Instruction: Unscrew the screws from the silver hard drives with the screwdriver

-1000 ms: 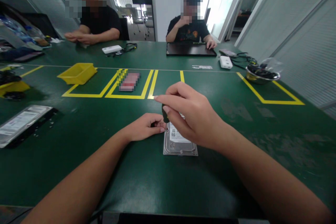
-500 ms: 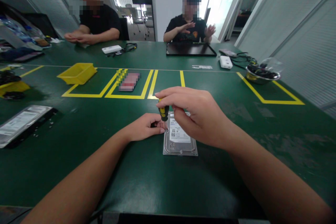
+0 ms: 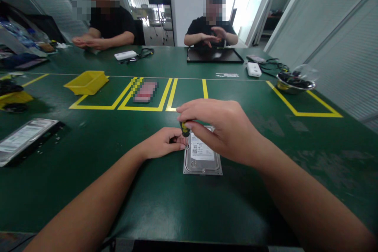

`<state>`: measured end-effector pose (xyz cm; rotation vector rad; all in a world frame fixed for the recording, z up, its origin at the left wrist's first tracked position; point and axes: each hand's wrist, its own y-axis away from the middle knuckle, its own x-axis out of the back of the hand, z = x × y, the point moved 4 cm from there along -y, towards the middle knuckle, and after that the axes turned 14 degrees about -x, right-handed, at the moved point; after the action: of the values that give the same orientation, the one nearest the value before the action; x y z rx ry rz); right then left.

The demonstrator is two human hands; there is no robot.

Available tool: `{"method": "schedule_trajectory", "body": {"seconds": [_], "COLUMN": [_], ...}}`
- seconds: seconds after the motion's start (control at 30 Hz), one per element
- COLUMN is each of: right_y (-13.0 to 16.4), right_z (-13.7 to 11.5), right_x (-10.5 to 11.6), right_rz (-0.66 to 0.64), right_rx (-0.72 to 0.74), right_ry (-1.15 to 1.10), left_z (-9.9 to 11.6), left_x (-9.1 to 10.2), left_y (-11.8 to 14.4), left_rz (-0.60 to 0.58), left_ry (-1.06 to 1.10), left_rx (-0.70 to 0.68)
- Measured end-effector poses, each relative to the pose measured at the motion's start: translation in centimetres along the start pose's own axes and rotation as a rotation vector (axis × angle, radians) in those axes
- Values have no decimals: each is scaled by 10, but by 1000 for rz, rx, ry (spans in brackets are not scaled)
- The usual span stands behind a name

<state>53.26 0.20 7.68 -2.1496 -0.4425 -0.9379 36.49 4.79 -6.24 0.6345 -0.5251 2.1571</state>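
— What has the right hand (image 3: 218, 130) got hold of?

— A small screwdriver (image 3: 185, 128) with a yellow and black handle. The fingers are curled down around the top of the handle, pinching it, and the tool stands roughly upright over the far left corner of the hard drive (image 3: 202, 155).

— And the drive itself?

— It lies flat on the green table (image 3: 88, 189), label side up, just in front of the person, near the middle of the table's near half.

— The left hand (image 3: 163, 143)?

— Resting on the table just left of the drive, fingers bent in with the tips against the drive's left edge by the screwdriver's shaft. I cannot tell whether it pinches anything; it looks like it only steadies the casing.

— Anything else around?

— A second hard drive (image 3: 22, 138) lies well off to the left on a dark tray. Farther back sit a yellow bin (image 3: 87, 82) inside yellow tape lines and a metal bowl (image 3: 295, 83) to the right. Two other people sit at the far side, one with a dark laptop (image 3: 214, 55) before them.
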Motion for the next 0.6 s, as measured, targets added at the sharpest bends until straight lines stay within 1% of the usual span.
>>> {"method": "schedule_trajectory", "body": {"seconds": [0.1, 0.3, 0.43, 0.6], "right_y": [1, 1, 2, 2], "right_z": [-4, -10, -10, -8], "right_x": [2, 4, 4, 5], "right_rz": [-15, -134, -142, -98], "right_rx": [25, -46, -63, -85], "right_ry": [6, 127, 160, 219], "left_z": [1, 4, 6, 6], "left_x": [1, 1, 1, 1], "left_y": [0, -1, -2, -2], "left_rz": [7, -1, 11, 15], "left_ry": [-34, -4, 0, -5], "left_rx": [-9, -5, -2, -15]}}
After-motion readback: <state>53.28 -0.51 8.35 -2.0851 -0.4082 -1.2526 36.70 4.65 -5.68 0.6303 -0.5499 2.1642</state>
